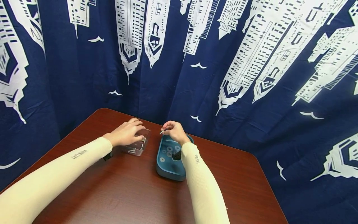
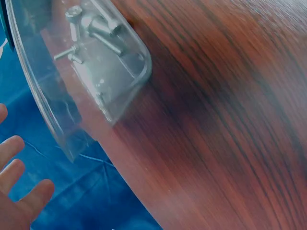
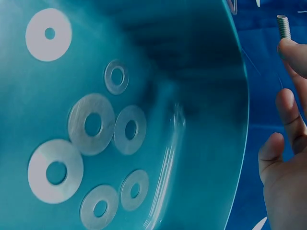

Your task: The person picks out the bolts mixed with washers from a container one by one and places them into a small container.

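My right hand pinches a threaded metal bolt between thumb and fingertips, above the far end of a blue bin. In the right wrist view several flat metal washers of different sizes lie on the bin's floor. To the left, my left hand hovers over a clear plastic box, fingers spread and holding nothing. Several metal bolts lie inside that box, bunched toward one end in the left wrist view. The hand hides part of the box in the head view.
Both containers stand on a dark red wooden table, near its far edge. Behind it hangs a navy curtain printed with white buildings. The box stands left of the bin, with a narrow gap between them.
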A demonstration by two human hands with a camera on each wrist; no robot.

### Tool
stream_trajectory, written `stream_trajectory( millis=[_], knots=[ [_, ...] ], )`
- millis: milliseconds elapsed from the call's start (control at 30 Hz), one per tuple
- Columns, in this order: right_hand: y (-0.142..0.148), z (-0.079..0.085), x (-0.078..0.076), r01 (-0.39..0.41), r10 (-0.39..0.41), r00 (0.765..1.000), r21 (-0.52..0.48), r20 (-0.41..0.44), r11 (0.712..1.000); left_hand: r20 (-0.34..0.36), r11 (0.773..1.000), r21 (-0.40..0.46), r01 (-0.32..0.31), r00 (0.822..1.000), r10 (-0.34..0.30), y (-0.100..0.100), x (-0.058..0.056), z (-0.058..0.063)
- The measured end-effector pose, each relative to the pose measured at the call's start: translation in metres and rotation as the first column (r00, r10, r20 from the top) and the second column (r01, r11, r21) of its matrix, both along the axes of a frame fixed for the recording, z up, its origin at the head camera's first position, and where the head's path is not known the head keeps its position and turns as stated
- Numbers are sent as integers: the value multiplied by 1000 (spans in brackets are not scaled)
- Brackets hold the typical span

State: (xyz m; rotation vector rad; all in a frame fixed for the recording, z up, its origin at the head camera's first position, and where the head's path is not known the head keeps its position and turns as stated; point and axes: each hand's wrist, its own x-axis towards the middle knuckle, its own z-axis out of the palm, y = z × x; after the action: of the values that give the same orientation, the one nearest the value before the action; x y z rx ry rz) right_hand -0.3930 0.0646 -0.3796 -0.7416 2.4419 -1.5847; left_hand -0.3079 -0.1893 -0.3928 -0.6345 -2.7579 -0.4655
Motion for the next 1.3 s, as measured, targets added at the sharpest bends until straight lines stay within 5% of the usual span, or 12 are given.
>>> stream_trajectory(
  millis=[533, 967, 1300],
  knots=[
    [-22, -1, 3, -32, 32, 999, -6, 5, 999, 22, 999, 7, -48, 999, 48, -29, 5, -7],
    [-34, 20, 24, -104, 104, 994, 0, 44, 995, 36, 996, -21, -82, 996, 82, -49, 6, -16],
    [-47, 1, 9, -88, 88, 996, -19, 18, 996, 41, 996, -34, -81, 996, 83, -53, 4, -21]
  ],
)
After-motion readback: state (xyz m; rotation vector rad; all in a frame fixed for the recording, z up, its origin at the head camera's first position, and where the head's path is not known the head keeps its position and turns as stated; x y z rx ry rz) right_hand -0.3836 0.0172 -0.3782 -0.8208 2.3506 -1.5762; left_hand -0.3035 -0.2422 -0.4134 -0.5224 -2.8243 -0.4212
